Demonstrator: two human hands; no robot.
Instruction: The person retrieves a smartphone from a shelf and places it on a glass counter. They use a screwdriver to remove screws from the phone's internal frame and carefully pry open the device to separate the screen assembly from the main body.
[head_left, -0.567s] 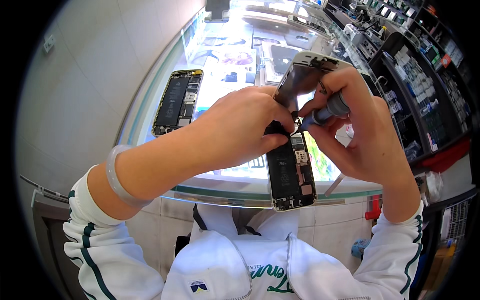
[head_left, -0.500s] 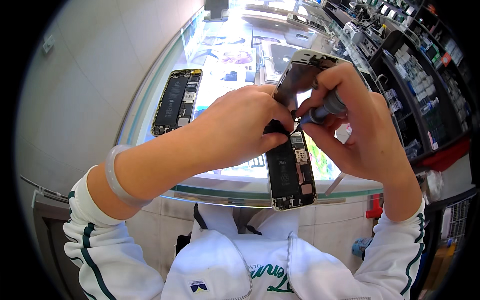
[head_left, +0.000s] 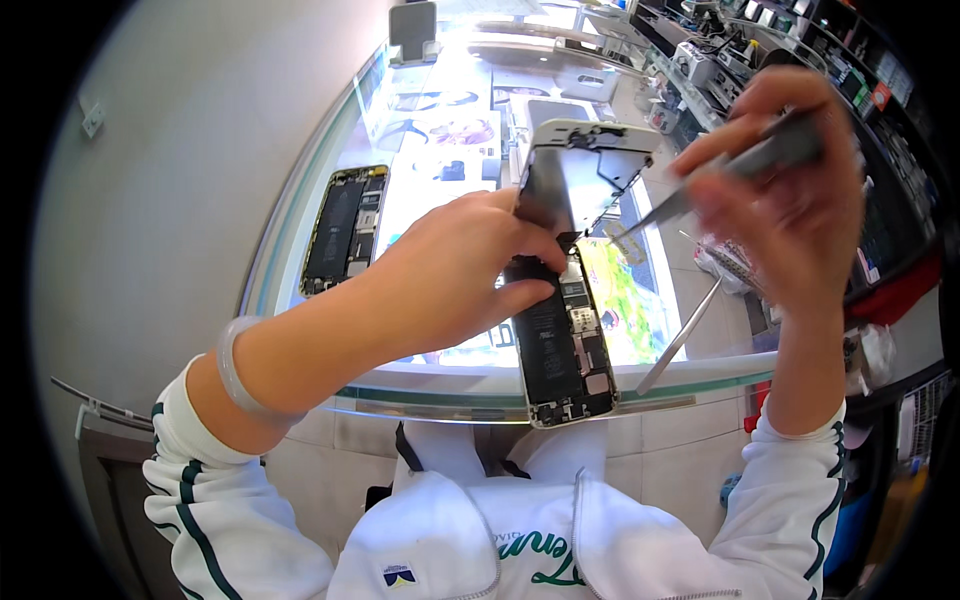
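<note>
An opened phone [head_left: 545, 345] lies at the front edge of the glass counter, its black battery and circuit board bare. Its detached-side screen [head_left: 600, 180] stands raised at the far end, inner face toward me. My left hand [head_left: 465, 265] grips the phone where screen and body meet, thumb over the battery. Off to the right, my right hand [head_left: 790, 190] is lifted and smeared by motion, its fingers closed round a grey screwdriver [head_left: 740, 170]. The thin shaft points down left, its tip apart from the phone.
A second opened phone body [head_left: 343, 230] lies on the counter at the left. A slim silver tool [head_left: 682, 340] rests at the counter's right front. Boxes [head_left: 545, 112] lie under or on the bright glass [head_left: 625, 375] farther back. Crowded dark shelves [head_left: 850, 60] stand on the right.
My right hand has pulled the screwdriver up and right, away from the phone. The phone and its raised screen sit slightly farther left in view, my left hand still on them.
</note>
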